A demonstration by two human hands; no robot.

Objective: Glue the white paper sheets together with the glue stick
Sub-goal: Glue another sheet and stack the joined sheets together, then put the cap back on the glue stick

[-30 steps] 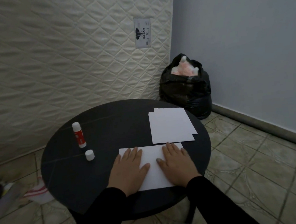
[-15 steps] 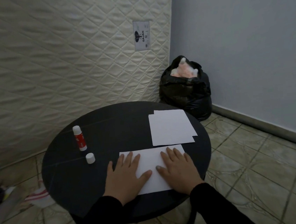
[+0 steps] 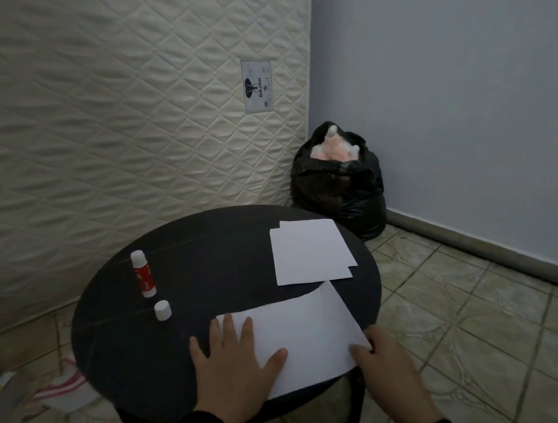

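Note:
A white paper sheet [image 3: 304, 336] lies at the near edge of the round black table [image 3: 206, 250], its right side lifted and curved. My left hand [image 3: 233, 367] presses flat on its left part. My right hand [image 3: 387, 368] pinches the sheet's near right corner. A stack of white sheets [image 3: 311, 251] lies further back on the right. The red and white glue stick [image 3: 143, 274] stands uncapped on the left, with its white cap [image 3: 162, 310] beside it.
A quilted mattress [image 3: 107, 126] leans against the wall behind the table. A full black rubbish bag [image 3: 340, 184] sits in the corner to the right. Cloth and clutter [image 3: 58, 389] lie on the tiled floor at the left.
Both hands lay flat on the near sheet before. My right hand has slid to the sheet's right corner, taken hold of it and raised that side. My left hand still presses down.

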